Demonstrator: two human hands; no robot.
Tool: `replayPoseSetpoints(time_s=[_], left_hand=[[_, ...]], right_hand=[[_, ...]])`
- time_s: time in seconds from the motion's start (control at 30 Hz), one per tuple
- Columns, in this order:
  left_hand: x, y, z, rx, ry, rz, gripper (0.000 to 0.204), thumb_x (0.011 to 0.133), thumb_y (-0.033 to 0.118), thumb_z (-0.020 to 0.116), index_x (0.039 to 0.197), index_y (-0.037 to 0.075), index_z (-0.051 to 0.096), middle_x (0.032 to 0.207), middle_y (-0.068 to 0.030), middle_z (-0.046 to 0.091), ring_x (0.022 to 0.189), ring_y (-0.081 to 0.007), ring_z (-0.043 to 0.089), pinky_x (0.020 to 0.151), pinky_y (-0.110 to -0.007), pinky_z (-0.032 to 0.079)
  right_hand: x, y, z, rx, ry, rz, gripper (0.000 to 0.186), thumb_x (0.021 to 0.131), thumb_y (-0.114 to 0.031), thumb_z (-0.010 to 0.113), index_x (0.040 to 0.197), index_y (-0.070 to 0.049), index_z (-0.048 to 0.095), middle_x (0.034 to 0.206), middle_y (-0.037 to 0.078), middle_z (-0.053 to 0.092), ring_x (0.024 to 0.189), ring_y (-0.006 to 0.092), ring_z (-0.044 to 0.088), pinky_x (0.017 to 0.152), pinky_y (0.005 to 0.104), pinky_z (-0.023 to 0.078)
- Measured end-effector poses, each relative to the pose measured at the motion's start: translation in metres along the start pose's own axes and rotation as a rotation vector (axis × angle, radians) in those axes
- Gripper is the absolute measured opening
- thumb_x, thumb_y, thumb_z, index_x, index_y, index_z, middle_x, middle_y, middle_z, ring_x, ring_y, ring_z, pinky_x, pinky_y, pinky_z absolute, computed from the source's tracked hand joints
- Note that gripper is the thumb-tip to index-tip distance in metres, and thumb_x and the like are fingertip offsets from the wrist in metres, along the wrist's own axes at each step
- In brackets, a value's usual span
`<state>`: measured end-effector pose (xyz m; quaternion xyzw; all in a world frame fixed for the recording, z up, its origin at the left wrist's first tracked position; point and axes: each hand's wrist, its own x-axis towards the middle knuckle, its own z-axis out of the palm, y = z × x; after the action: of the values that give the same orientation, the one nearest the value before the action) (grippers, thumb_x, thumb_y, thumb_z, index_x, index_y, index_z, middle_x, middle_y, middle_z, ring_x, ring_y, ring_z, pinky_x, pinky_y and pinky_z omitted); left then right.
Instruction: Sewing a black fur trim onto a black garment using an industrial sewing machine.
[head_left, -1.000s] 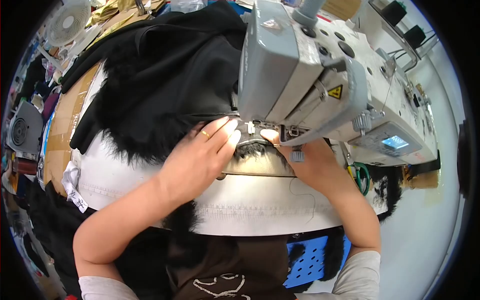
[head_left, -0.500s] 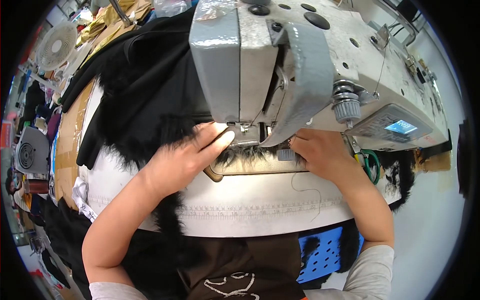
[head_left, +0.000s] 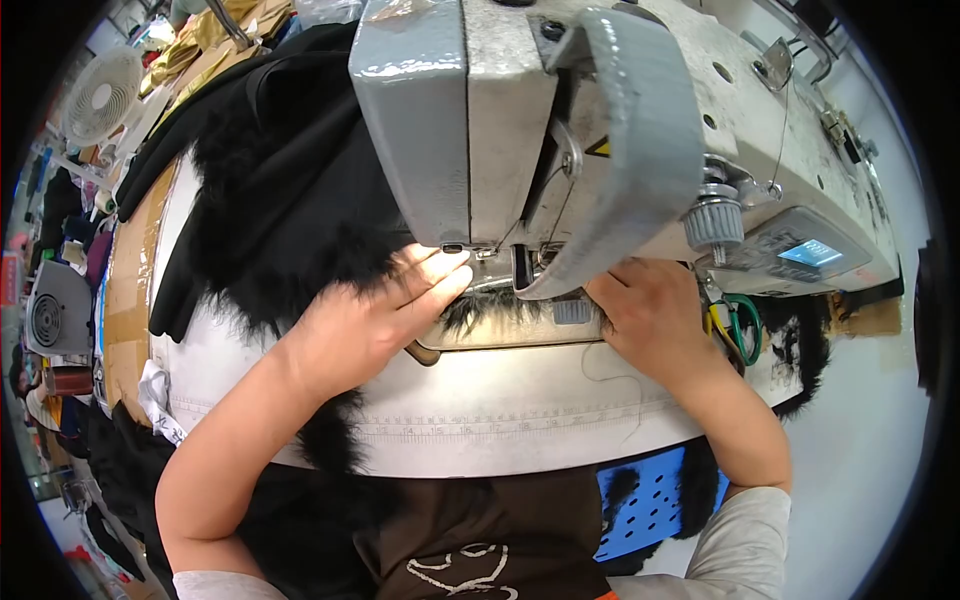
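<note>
A head-worn fisheye looks down at the fingers, fairly near; edges seem unclear.

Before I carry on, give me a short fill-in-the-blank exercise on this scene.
1. At the sewing machine, the left hand touches a fur-trimmed garment whose colour is ____.
2. The green looped handle lies to the ____ of the right hand.
3. The perforated panel below the front edge of the table is coloured ____.
4. The white fan stands toward the upper ____ of the picture.

Missing words: black; right; blue; left.
</note>
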<state>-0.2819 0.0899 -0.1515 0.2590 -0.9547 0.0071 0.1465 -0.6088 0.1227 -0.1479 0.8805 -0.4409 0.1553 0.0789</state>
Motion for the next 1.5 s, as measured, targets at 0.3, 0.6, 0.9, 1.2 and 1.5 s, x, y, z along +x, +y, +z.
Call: replayPoseSetpoints(time_s=[0.3,0.6,0.9,1.2,1.5], left_hand=[[-0.002,-0.015,0.014,-0.042,-0.070,-0.038,0.059,0.085,0.004,0.065,0.143,0.015,0.063,0.128,-0.0080,0.068,0.105,-0.0270,0.073,0.072,-0.038,0.064],[0.006,-0.013,0.004,-0.026,-0.101,-0.024,0.054,0.084,0.007,0.064,0.138,0.014,0.065,0.115,-0.0115,0.072,0.084,-0.0279,0.078,0.065,-0.039,0.064],[0.002,-0.010,0.009,-0.051,-0.130,-0.120,0.048,0.085,0.004,0.064,0.131,0.013,0.070,0.106,-0.0061,0.072,0.085,-0.0262,0.074,0.062,-0.037,0.060],[0.000,-0.011,0.014,0.047,-0.196,-0.079,0.041,0.089,0.009,0.062,0.130,0.009,0.065,0.135,-0.0172,0.066,0.081,-0.0271,0.078,0.062,-0.037,0.064],[0.007,0.004,0.004,0.139,0.093,0.081,0.042,0.088,0.009,0.062,0.129,0.001,0.064,0.123,-0.0115,0.069,0.118,-0.0288,0.067,0.102,-0.039,0.056]], right_hand=[[-0.005,-0.001,0.003,-0.018,0.004,0.035,0.042,0.079,-0.003,0.066,0.118,-0.016,0.070,0.093,0.003,0.073,0.078,0.0269,0.073,0.059,0.0423,0.055],[-0.012,0.004,0.010,-0.043,-0.065,0.090,0.017,0.071,-0.011,0.073,0.080,-0.007,0.060,0.077,0.012,0.064,0.074,0.0372,0.066,0.062,0.0499,0.050],[-0.003,0.002,0.003,-0.027,-0.011,0.052,0.019,0.065,-0.012,0.077,0.070,-0.006,0.059,0.068,0.010,0.059,0.066,0.0358,0.063,0.058,0.0486,0.049],[-0.010,0.004,-0.002,0.019,-0.143,0.121,0.037,0.071,-0.007,0.077,0.109,-0.011,0.078,0.089,0.010,0.067,0.083,0.0339,0.066,0.073,0.0463,0.052],[0.021,-0.009,0.011,0.190,-0.233,0.063,0.038,0.093,0.001,0.068,0.127,-0.016,0.075,0.115,0.007,0.074,0.105,0.0245,0.071,0.092,0.0360,0.054]])
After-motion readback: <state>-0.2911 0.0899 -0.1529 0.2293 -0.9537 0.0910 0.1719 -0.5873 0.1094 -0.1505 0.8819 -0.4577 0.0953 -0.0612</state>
